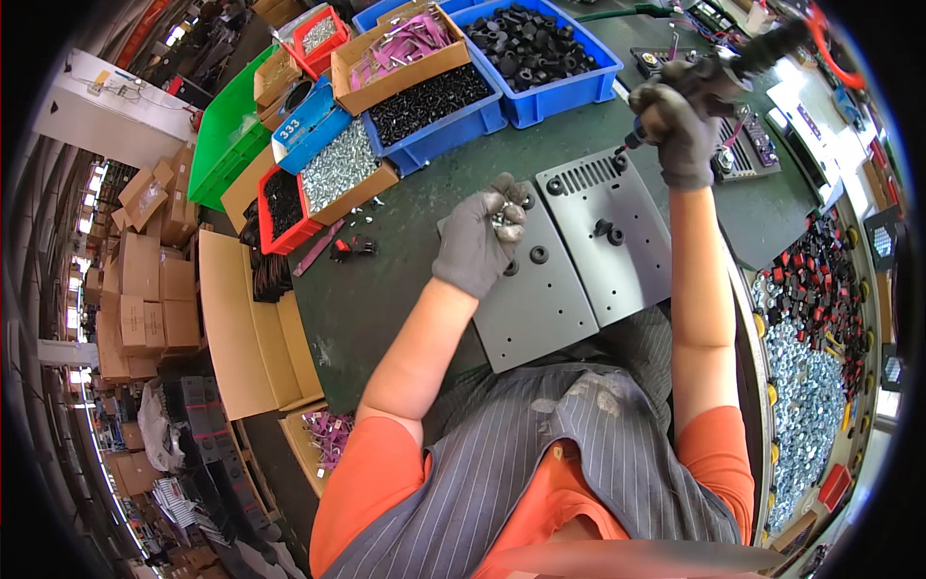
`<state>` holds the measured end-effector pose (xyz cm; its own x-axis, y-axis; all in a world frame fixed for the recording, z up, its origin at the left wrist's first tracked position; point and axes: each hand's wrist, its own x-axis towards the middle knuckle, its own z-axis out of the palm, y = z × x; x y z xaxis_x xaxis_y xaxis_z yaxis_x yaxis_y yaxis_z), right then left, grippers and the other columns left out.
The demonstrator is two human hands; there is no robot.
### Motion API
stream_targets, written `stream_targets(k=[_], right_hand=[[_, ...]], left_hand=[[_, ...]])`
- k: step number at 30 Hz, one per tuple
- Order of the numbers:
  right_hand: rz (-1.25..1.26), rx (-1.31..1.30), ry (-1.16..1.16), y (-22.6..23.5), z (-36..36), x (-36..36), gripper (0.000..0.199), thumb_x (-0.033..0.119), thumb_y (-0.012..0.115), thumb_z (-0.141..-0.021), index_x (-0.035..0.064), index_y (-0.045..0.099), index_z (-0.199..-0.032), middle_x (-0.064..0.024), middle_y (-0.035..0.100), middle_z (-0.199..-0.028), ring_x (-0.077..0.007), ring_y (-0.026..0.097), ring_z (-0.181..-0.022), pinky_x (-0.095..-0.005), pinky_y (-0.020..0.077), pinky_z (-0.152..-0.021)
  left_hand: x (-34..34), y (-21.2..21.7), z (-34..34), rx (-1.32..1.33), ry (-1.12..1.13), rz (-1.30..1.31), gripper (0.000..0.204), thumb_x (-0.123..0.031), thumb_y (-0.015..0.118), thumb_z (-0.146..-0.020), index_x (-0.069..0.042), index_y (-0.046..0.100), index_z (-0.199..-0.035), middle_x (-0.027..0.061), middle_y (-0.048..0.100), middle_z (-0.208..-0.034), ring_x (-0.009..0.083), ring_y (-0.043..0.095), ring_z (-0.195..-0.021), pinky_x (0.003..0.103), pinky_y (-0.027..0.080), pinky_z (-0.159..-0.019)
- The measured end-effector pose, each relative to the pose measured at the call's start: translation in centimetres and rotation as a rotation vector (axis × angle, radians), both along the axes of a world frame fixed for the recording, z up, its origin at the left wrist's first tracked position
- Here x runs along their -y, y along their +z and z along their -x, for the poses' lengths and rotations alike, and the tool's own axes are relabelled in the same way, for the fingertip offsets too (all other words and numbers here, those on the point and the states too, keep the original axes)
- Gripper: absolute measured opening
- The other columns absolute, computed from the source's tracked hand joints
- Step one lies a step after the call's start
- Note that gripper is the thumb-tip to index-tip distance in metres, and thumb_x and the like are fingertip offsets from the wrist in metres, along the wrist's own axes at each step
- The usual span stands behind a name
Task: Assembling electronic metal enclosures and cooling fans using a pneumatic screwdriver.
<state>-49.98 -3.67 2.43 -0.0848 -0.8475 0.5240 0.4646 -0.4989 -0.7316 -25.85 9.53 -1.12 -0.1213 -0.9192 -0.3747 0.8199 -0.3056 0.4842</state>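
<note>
Two dark grey metal panels with punched holes lie side by side on the green table; slots run along the far end of the right one. My right hand, in a grey glove, is closed around a black power screwdriver. Its tip is close to the far right corner of the right panel, by a small black part; contact cannot be made out. Over the left panel's far edge, my gloved left hand is closed on small silver screws. Black rubber feet sit on both panels.
Blue bins of black parts stand at the back, beside cartons of purple strips and silver screws. A red bin stands left. A slotted unit lies far right. Metal pieces fill the right side.
</note>
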Motion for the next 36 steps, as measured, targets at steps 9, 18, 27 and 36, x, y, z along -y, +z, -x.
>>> stream_targets(k=[9,18,27,36], right_hand=[[0.106,0.247,0.496,0.4,0.1,-12.8,0.044,0.014,0.062,-0.085,0.0054,0.044,-0.124,-0.0108,0.056,-0.092,-0.0266,0.057,-0.087,-0.0414,0.0466,-0.083],[0.068,0.204,0.414,0.5,0.0,-17.9,0.042,0.018,0.063,-0.083,0.0071,0.044,-0.119,-0.0095,0.053,-0.089,-0.0259,0.057,-0.083,-0.0382,0.0501,-0.071],[0.034,0.188,0.316,0.3,-1.9,-19.4,0.041,0.026,0.063,-0.080,0.0110,0.042,-0.110,-0.0050,0.046,-0.080,-0.0211,0.051,-0.072,-0.0358,0.0403,-0.070],[0.085,0.246,0.408,-0.2,-1.7,-19.6,0.033,0.014,0.068,-0.080,0.0084,0.043,-0.101,-0.0080,0.052,-0.076,-0.0254,0.061,-0.074,-0.0356,0.0534,-0.067]], left_hand=[[-6.9,-3.7,3.9,-0.159,-0.291,-0.019,0.025,-0.025,0.050,-0.104,-0.004,0.055,-0.118,0.0002,0.055,-0.076,0.0049,0.042,-0.055,0.015,0.034,-0.040],[-8.9,-3.7,4.9,-0.172,-0.363,0.053,0.026,-0.023,0.049,-0.104,-0.007,0.053,-0.124,0.0001,0.056,-0.069,0.0065,0.041,-0.048,0.018,0.032,-0.038],[-10.0,-2.5,5.4,-0.108,-0.347,0.013,0.032,-0.026,0.047,-0.105,-0.003,0.051,-0.128,-0.0016,0.047,-0.056,0.0082,0.043,-0.042,0.021,0.033,-0.036],[-10.3,-1.7,6.1,0.103,-0.326,0.038,0.034,-0.025,0.046,-0.105,0.000,0.053,-0.126,-0.0029,0.045,-0.056,0.0058,0.041,-0.042,0.019,0.033,-0.036]])
